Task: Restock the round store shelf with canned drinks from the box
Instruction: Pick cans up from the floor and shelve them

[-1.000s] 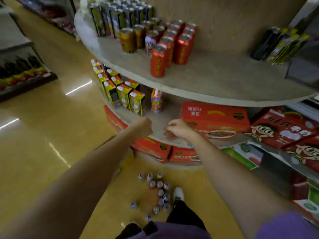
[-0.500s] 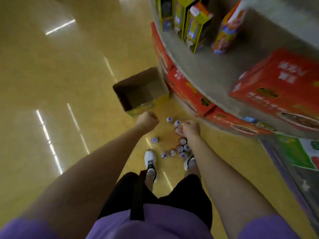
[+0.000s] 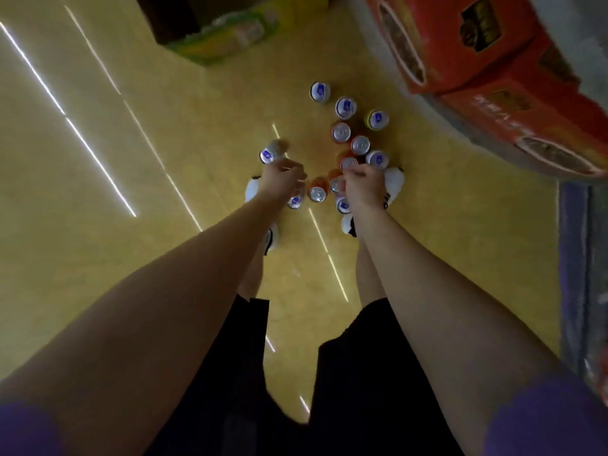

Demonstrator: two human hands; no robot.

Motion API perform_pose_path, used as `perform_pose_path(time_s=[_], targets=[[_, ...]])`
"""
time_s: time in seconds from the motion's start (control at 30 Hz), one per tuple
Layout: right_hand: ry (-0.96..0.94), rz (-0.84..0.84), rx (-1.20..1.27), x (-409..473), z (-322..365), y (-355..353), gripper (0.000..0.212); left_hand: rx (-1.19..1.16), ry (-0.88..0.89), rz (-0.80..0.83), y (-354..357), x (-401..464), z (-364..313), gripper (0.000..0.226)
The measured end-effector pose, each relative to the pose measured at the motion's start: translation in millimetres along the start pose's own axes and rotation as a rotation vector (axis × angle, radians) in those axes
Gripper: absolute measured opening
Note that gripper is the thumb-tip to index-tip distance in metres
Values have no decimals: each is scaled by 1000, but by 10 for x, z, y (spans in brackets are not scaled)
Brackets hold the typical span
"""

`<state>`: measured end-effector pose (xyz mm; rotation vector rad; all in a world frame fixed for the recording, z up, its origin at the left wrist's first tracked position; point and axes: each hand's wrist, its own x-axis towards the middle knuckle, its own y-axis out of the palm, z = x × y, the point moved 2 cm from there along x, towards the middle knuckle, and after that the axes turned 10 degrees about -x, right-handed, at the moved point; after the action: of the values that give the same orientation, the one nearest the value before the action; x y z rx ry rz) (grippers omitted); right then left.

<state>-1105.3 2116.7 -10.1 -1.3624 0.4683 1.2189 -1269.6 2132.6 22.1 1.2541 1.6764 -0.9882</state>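
Down on the yellow floor [image 3: 98, 225], far left, only bright light streaks, no goods. Top left-centre, open cardboard box [image 3: 210, 31] lies on the floor, dark inside, green-yellow print on its side, well apart from the cans. Next, left hand [image 3: 279, 181] reaches straight down over the left white shoe [image 3: 255, 192]; fingers [image 3: 294, 169] curled in, knuckles bunched, but blur hides whether they grip anything, so cannot tell. One can [image 3: 268, 155] stands upright just beside the left hand's far side, another can [image 3: 295, 201] partly hidden under the wrist. Centre, cluster of canned drinks [image 3: 348, 133] stands upright on the floor, silver tops up, some with blue tabs, red and yellow sides showing; a single can [image 3: 317, 194] sits between the two hands. Right hand [image 3: 362, 185] hangs low over the near end of the cluster, fingers [image 3: 357, 174] curled down onto or around a can top; grip not clear, cannot tell if it holds one. Right white shoe [image 3: 393, 185] just beside that hand. Upper right, curved base of the round shelf [image 3: 473, 126] with red cartons [image 3: 444, 44] stacked against it, near the cans but not touching. Bottom: black shorts, purple sleeves at both corners.
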Motion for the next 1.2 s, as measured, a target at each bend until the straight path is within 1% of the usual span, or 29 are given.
perform_pose_path(time_s=[0.17,0.3,0.37,0.43,0.53,0.6,0.63,0.73,0.8,0.9,1.03,1.13,1.2], targets=[[-15,-5,-13,578,-66,137,18,-227,-90,-24,320,755,559,14],[-71,-25,18,1220,-187,297,18,-313,-130,-66,588,1369,875,8],[-88,-23,3,1484,-228,350,17,-319,-136,-65,724,1632,990,12],[-129,-16,-19,1718,-270,412,10,-333,-140,-66,827,1864,1059,16],[-176,17,-122,1987,-294,509,12,-368,-134,-110,972,2149,1096,24],[-249,27,-227,2095,-270,546,15,-358,-128,-134,1066,2312,1107,27],[-302,31,-305,2137,-249,556,19,-343,-125,-137,1099,2376,1108,27],[-473,18,-579,2245,-151,622,43,-311,-86,-168,1113,2550,1125,27],[-525,15,-678,2296,-67,699,47,-312,-62,-179,1091,2625,1126,27],[-509,8,-791,2368,34,817,50,-357,-55,-179,1042,2710,1131,27],[-430,-82,-925,2435,100,989,61,-379,-54,-175,962,2836,1229,26],[-407,-148,-918,2456,82,1067,58,-337,-40,-160,893,2874,1301,24],[-420,-164,-874,2397,40,1050,55,-303,-38,-163,830,2823,1331,22]])
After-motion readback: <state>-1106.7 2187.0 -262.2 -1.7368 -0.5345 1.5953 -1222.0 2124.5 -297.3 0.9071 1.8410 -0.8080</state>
